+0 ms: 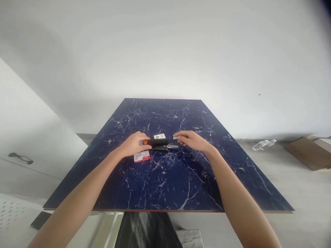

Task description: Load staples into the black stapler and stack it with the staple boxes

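My left hand (134,144) is closed around the back end of a black and orange stapler (160,142), which lies on its side or low on the blue table; I cannot tell which. A metal tray (172,146) sticks out of the stapler's front, toward the right. Just beyond it, my right hand (190,139) pinches a small pale strip of staples (176,137) between thumb and fingertips, apart from the stapler. A red and white staple box (142,157) lies by my left wrist. Behind the stapler sits a small white box (159,136) with dark print.
The dark blue marbled tabletop (165,186) ends at a brown front edge near me. A white wall stands behind it. On the floor to the right lie a clear plastic bottle (260,145) and a cardboard box (305,153). A white door with a dark handle (21,158) is at left.
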Action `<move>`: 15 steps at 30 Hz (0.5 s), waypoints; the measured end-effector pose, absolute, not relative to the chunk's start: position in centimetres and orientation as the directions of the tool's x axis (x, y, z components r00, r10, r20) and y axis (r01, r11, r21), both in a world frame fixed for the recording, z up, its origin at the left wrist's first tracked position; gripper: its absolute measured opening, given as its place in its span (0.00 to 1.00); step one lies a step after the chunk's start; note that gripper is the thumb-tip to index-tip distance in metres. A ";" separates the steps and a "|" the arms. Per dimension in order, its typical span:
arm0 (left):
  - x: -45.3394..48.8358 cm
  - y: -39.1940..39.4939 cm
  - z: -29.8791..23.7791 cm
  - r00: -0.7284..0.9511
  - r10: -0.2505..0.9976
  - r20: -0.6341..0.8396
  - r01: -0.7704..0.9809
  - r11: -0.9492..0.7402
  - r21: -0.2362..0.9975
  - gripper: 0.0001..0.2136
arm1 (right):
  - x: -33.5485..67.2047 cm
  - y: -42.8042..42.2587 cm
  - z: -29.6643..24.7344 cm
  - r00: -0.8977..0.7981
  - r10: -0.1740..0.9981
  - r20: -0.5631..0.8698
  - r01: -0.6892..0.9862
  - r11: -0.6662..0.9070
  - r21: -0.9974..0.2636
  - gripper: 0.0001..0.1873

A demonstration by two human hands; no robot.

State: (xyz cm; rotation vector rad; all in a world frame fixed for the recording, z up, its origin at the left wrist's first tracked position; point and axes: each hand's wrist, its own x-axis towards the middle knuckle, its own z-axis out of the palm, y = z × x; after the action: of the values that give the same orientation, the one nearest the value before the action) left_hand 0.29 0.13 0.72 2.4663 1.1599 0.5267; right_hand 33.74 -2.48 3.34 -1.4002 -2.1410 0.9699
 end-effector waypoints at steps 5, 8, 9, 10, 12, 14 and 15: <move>0.3 0.1 0.8 0.590 0.786 0.184 0.666 -0.603 0.439 0.21 | 32.5 -2.7 2.9 -0.403 0.915 -0.011 0.664 0.284 -0.692 0.19; 0.4 0.1 0.8 0.598 0.779 0.187 0.661 -0.611 0.436 0.22 | 32.0 -2.9 2.9 -0.369 0.928 0.058 0.679 0.312 -0.665 0.18; 0.4 0.1 0.8 0.598 0.780 0.187 0.661 -0.611 0.437 0.22 | 31.9 -3.0 2.9 -0.361 0.929 0.076 0.685 0.320 -0.654 0.18; 0.4 0.1 0.8 0.596 0.781 0.187 0.660 -0.609 0.440 0.21 | 31.8 -3.0 2.9 -0.360 0.929 0.088 0.691 0.328 -0.644 0.18; 0.4 0.1 0.8 0.590 0.786 0.184 0.662 -0.601 0.447 0.21 | 31.7 -3.1 2.9 -0.369 0.924 0.096 0.698 0.344 -0.628 0.18; 0.5 0.0 0.9 0.583 0.794 0.173 0.669 -0.590 0.452 0.20 | 31.6 -3.1 2.8 -0.382 0.920 0.090 0.700 0.352 -0.621 0.17; 0.5 0.0 0.9 0.579 0.798 0.167 0.674 -0.584 0.453 0.20 | 31.5 -3.1 2.8 -0.382 0.920 0.087 0.703 0.351 -0.619 0.16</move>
State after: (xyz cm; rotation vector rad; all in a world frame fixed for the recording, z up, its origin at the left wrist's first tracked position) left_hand 0.47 -0.02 0.91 2.4720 1.1972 0.5095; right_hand 31.47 -3.12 2.80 -1.4179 -2.1963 0.6941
